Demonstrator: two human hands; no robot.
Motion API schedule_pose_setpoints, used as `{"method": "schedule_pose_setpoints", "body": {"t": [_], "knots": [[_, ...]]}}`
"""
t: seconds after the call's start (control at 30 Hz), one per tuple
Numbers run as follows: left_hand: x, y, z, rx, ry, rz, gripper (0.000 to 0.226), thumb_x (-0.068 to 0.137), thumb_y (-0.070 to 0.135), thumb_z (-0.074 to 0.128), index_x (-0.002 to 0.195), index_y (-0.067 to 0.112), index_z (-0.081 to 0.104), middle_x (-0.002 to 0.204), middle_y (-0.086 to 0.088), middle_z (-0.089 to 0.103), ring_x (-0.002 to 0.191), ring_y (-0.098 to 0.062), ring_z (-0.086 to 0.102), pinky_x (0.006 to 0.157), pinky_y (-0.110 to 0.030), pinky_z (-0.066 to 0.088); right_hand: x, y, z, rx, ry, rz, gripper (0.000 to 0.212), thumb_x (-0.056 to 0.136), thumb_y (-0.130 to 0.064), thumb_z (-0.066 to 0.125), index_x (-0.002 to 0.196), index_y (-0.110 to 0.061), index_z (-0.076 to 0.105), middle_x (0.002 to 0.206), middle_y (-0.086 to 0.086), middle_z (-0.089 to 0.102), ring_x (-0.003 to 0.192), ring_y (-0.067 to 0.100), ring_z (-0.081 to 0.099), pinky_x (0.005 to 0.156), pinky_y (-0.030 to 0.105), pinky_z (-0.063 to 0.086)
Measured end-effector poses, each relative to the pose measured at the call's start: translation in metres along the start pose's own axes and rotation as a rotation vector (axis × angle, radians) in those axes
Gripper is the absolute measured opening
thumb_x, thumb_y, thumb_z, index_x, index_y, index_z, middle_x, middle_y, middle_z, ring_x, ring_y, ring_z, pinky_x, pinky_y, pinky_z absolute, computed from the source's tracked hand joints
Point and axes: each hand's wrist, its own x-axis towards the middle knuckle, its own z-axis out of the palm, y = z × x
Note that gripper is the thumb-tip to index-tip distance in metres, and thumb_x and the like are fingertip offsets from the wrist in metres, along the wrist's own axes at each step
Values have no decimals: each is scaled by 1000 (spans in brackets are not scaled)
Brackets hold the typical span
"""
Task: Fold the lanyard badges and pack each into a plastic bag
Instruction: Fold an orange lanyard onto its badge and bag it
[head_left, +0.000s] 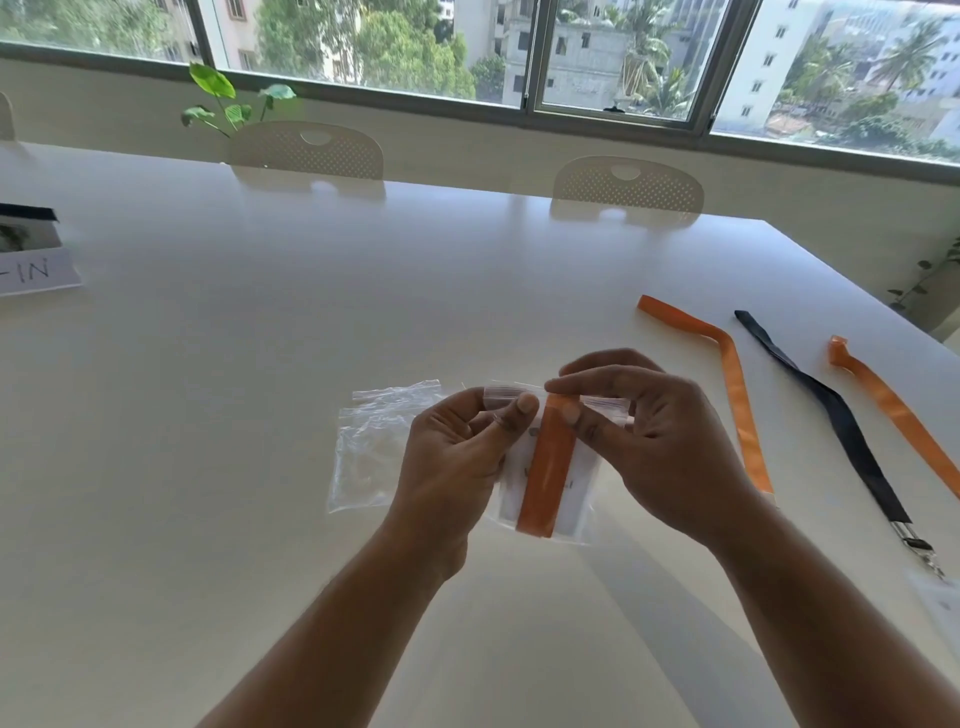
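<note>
The bag (583, 486) is held just above the counter (260, 364), with the folded orange strap (548, 467) and the white card (511, 499) already inside it. Its seal (602, 400) is pinched from both sides. The left grip (457, 441) is clamped on the strip's left part between thumb and forefinger. The right grip (649, 436) is clamped on the strip just over the strap's top end.

The step in hand is judged to be closing the seal. This is best done by pressing the two tracks together at one end and sliding the pinch across. The strap's end should be tucked below the strip so that no fabric is caught, and air should be eased out first.

The bag is thin, clear, crinkled film. The strap is flat, smooth ribbon, doubled into a straight band, and the card looks flat and firm. Spare bags (369, 447) lie limp to the left, overlapping. To the right three lanyards are laid unfolded: an orange lanyard (737, 395), a black lanyard (841, 421) with a metal clip (919, 545), and a far orange lanyard (893, 410).
</note>
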Motion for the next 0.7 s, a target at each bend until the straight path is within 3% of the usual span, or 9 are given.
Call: {"method": "schedule_pose_setpoints", "body": {"t": [0.13, 0.2, 0.33, 0.5, 0.7], "knots": [[1, -1, 1, 67, 12, 64, 16, 78, 35, 69, 83, 24, 80, 86, -3, 78, 83, -20, 75, 74, -32, 61, -3, 6, -2, 121, 87, 93, 19, 78, -30, 76, 95, -36, 74, 98, -17, 72, 90, 8, 71, 70, 17, 57], [2, -1, 0, 75, 16, 79, 17, 77, 36, 70, 83, 23, 80, 85, -3, 78, 85, -21, 74, 78, -35, 61, -6, 12, -2, 306, 147, 231, 35, 65, -39, 80, 97, -27, 73, 92, -9, 75, 84, 14, 73, 73, 27, 60], [4, -3, -2, -47, 2, 0, 17, 76, 31, 71, 83, 18, 80, 87, -6, 77, 86, -22, 73, 76, -35, 60, -12, 22, -3, 454, 92, 410, 37, 60, -46, 79, 79, -15, 72, 83, 11, 75, 79, 26, 73, 78, 43, 61], [4, -8, 1, -106, -17, -80, 14, 73, 29, 73, 82, 18, 76, 86, -8, 76, 83, -23, 74, 71, -34, 60, -16, 27, 0, 561, 101, 396, 22, 64, -41, 77, 68, -20, 70, 73, 4, 71, 72, 19, 70, 67, 33, 58], [8, -17, -3, -58, -3, -143, 17, 72, 26, 73, 78, 14, 64, 84, -9, 71, 84, -26, 71, 84, -46, 59, -20, 37, 5, 628, 143, 425, 19, 63, -37, 80, 68, -21, 70, 71, 3, 66, 74, 24, 62, 81, 51, 52]]}}
